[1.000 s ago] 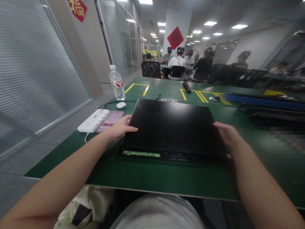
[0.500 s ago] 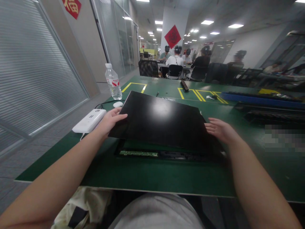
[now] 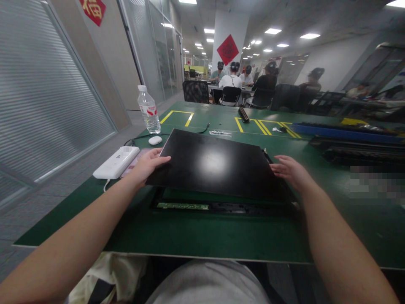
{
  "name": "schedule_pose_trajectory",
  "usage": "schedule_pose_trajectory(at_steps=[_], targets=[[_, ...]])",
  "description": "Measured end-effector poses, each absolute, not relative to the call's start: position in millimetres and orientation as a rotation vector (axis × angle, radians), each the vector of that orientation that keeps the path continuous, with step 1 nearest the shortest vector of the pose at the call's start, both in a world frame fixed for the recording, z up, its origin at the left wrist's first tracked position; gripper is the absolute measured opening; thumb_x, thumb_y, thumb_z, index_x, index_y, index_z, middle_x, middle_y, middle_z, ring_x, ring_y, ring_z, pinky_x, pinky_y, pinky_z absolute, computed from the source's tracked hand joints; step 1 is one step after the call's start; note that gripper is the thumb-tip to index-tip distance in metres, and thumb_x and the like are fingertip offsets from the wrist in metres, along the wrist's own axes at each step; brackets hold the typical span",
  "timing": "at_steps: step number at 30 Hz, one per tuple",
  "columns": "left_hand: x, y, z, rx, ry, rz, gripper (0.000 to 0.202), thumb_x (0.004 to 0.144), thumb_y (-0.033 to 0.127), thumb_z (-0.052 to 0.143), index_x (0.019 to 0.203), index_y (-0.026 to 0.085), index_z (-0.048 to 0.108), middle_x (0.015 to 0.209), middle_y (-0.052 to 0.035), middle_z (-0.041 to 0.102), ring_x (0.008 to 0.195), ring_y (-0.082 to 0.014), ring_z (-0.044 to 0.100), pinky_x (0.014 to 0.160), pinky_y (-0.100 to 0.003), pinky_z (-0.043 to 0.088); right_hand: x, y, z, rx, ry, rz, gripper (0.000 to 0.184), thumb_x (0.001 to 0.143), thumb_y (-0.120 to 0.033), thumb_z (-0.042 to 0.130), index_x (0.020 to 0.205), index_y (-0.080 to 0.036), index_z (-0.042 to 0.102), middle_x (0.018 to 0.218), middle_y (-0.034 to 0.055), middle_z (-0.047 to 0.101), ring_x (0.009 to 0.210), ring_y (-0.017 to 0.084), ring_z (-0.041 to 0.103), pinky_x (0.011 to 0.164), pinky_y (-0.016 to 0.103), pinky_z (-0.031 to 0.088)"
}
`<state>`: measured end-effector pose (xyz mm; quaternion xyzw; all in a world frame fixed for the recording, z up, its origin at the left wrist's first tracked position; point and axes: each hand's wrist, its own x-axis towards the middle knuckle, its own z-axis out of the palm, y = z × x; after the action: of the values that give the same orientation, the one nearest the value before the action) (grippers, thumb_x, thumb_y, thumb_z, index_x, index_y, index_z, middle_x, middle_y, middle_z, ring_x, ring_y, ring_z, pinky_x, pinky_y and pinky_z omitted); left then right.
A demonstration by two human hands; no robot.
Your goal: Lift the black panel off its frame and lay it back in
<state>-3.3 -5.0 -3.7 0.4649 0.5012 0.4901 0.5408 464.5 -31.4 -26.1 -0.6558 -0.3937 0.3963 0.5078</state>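
A black flat screen panel (image 3: 196,169) is tilted, with its left side lifted above a black frame (image 3: 240,207). The frame lies on the green table and has a green circuit strip (image 3: 183,206) along its near side. My left hand (image 3: 151,164) grips the panel's left edge, thumb on top and the other fingers partly hidden. At the right edge, my right hand (image 3: 289,171) has its fingers stretched out, their tips against or very near the panel. The panel covers most of the frame.
On the left stand a water bottle (image 3: 148,110) and a white box-shaped device (image 3: 116,162) with a cable, near a small white oval case (image 3: 155,140). Black strips and a blue tray (image 3: 341,130) lie at right. Several people sit at tables behind.
The panel has come down slightly toward the frame and its far edge sits lower, uncovering the small pieces and cable end behind it. Both hands stay at its sides.
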Motion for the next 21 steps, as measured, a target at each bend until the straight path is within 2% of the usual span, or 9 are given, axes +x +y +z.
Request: schedule_pose_trajectory(at_steps=[4,7,10,13,21], targets=[[-1.6,-5.1,-7.3,1.119,1.197,1.132,0.053,0.057,0.024,0.089,0.105,0.017,0.066,0.089,-0.0047,0.079,0.081,-0.026,0.076,0.071,-0.034,0.06,464.1,-31.8,-23.0,-1.643,-0.965,0.892,0.027,0.083,-0.039,0.06,0.106,-0.025,0.061,0.083,0.0072,0.075,0.07,0.02,0.067,0.055,0.026,0.046],[1.1,-6.5,-9.2,1.112,1.223,1.124,0.047,0.058,0.025,0.089,0.1,0.02,0.066,0.083,-0.0029,0.078,0.076,-0.0256,0.075,0.069,-0.034,0.06,463.7,-32.4,-21.3,-1.657,-0.929,0.87,0.026,0.083,-0.039,0.06,0.104,-0.024,0.062,0.079,0.0068,0.075,0.064,0.017,0.063,0.051,0.024,0.041],[4.1,-8.1,-10.8,1.106,1.211,1.104,0.044,0.06,0.024,0.088,0.098,0.022,0.066,0.085,-0.0035,0.078,0.078,-0.027,0.076,0.069,-0.036,0.06,464.6,-31.7,-22.2,-1.668,-0.912,0.856,0.025,0.081,-0.038,0.06,0.101,-0.023,0.062,0.076,0.0065,0.074,0.062,0.016,0.061,0.05,0.023,0.04],[6.6,-9.2,-11.6,1.094,1.161,1.068,0.05,0.058,0.022,0.089,0.103,0.021,0.065,0.086,-0.0047,0.078,0.078,-0.0265,0.076,0.069,-0.036,0.06,466.9,-30.4,-24.5,-1.691,-0.902,0.834,0.027,0.078,-0.039,0.062,0.1,-0.023,0.062,0.074,0.0068,0.074,0.06,0.016,0.06,0.048,0.023,0.039],[5.0,-8.4,-9.1,1.082,1.153,1.034,0.046,0.059,0.019,0.086,0.102,0.02,0.07,0.084,-0.0039,0.08,0.071,-0.0224,0.075,0.067,-0.031,0.059,468.6,-30.4,-25.3,-1.707,-0.917,0.833,0.029,0.075,-0.042,0.065,0.097,-0.024,0.063,0.075,0.0072,0.074,0.06,0.017,0.061,0.048,0.024,0.04]])
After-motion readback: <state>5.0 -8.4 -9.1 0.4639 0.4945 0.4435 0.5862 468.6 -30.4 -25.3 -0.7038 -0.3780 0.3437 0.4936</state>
